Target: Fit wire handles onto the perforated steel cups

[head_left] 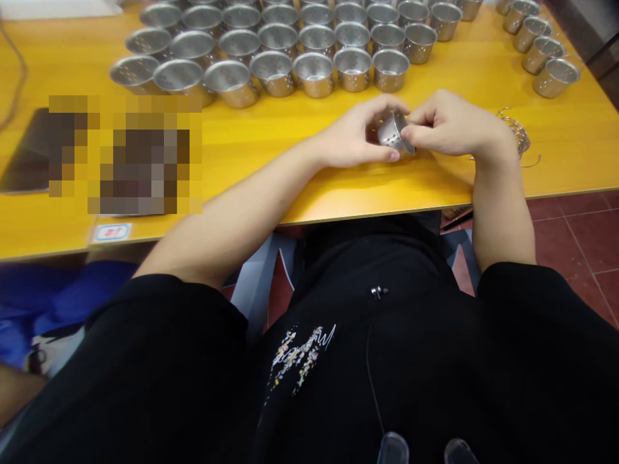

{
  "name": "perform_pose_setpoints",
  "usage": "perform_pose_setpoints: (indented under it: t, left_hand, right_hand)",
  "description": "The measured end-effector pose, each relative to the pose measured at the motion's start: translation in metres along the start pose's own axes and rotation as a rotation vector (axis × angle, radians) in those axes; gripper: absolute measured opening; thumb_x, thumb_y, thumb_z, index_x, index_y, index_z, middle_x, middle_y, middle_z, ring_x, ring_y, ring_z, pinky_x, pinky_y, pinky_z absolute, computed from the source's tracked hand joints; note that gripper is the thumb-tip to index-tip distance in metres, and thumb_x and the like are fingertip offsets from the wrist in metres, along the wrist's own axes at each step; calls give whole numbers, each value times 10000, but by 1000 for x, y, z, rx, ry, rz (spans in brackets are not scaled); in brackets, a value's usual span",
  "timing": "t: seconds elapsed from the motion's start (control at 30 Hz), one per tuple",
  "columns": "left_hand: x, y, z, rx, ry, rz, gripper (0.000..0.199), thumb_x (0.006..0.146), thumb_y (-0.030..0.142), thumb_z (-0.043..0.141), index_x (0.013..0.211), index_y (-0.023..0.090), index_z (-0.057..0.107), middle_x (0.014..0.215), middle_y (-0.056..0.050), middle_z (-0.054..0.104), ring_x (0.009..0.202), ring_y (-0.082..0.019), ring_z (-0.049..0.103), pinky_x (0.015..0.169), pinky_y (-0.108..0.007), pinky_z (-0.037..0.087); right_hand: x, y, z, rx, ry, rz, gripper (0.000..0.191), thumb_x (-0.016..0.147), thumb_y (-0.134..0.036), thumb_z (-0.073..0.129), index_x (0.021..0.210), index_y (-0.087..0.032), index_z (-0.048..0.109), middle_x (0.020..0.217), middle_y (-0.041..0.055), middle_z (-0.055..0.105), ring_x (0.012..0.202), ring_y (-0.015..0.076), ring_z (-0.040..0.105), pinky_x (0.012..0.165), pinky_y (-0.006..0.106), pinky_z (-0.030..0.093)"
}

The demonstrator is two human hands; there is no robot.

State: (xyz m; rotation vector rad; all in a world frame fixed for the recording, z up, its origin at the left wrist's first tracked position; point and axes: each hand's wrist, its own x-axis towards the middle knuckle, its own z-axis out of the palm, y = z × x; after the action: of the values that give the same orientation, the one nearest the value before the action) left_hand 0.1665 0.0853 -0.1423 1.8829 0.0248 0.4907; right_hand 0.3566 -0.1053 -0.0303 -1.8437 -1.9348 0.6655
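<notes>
A small perforated metal cup (391, 132) is tilted on its side just above the yellow table, its rim toward the right. My left hand (355, 135) wraps around it, thumb below and fingers over the top. At the rim, my right hand (445, 125) is closed in a pinch, its thumb against the cup's edge. Whatever lies between those right fingertips is hidden. Beside my right wrist lies a small pile of bent metal wires (517, 135), partly behind the wrist.
Rows of similar perforated cups (313, 74) stand upright across the back of the yellow table (251, 154). Another line of cups (556, 78) runs along the right edge, some with thin wires showing. A dark, partly pixelated object (29, 151) lies at left.
</notes>
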Motion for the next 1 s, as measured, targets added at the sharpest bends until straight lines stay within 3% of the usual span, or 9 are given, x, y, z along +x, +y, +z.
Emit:
perform_pose_setpoints:
  t: [0.13, 0.27, 0.4, 0.6, 0.73, 0.9, 1.0]
  left_hand:
    - [0, 1, 1, 4, -3, 10, 927, 635, 544, 1181, 1452, 317, 807, 1431, -121, 887, 1358, -415, 873, 1169, -532, 688]
    - [1, -1, -1, 12, -13, 3, 944, 641, 567, 1186, 1473, 327, 809, 1430, -103, 890, 1398, -413, 850, 1194, -531, 680]
    - [2, -3, -3, 9, -32, 0, 933, 647, 506, 1167, 1499, 343, 821, 1442, -84, 892, 1417, -407, 850, 1219, -522, 678]
    - [4, -5, -6, 11, -14, -22, 904, 609, 468, 1169, 1448, 385, 842, 1426, -82, 900, 1343, -398, 882, 1176, -539, 704]
    - [4, -3, -5, 8, -1, -27, 870, 576, 458, 1183, 1380, 384, 859, 1334, -75, 904, 1255, -391, 883, 1129, -542, 705]
    - [3, -3, -4, -17, -2, -30, 895, 592, 441, 1189, 1420, 341, 865, 1342, -88, 903, 1294, -393, 886, 1143, -515, 702]
    - [3, -4, -5, -23, -7, -26, 929, 608, 451, 1191, 1467, 322, 860, 1375, -101, 901, 1321, -395, 889, 1158, -503, 707]
  right_hand:
    - [-2, -4, 0, 22, -2, 6, 543, 992, -513, 843, 631, -298, 499, 656, 6, 385, 694, 219, 318, 709, 453, 280]
    - [-3, -4, -1, 33, -9, 11, 483, 988, -445, 800, 635, -281, 512, 675, 1, 386, 682, 200, 325, 718, 453, 271]
    - [-2, -3, -1, 35, -13, 3, 517, 1012, -430, 846, 642, -288, 514, 675, 3, 393, 684, 215, 328, 701, 444, 267]
    - [-1, -1, 2, 1, -31, -12, 455, 891, -426, 786, 619, -307, 441, 691, 5, 350, 693, 212, 302, 696, 444, 241]
    - [1, 2, 2, 9, -32, -22, 496, 957, -466, 796, 633, -295, 461, 702, 3, 360, 705, 208, 311, 709, 445, 248]
    - [2, 4, 2, 82, -15, -18, 612, 1039, -493, 938, 650, -291, 511, 682, 7, 382, 728, 230, 314, 693, 456, 292]
    - [1, 3, 2, 47, -19, -22, 571, 1044, -456, 865, 642, -290, 495, 696, 7, 372, 719, 223, 311, 714, 465, 274]
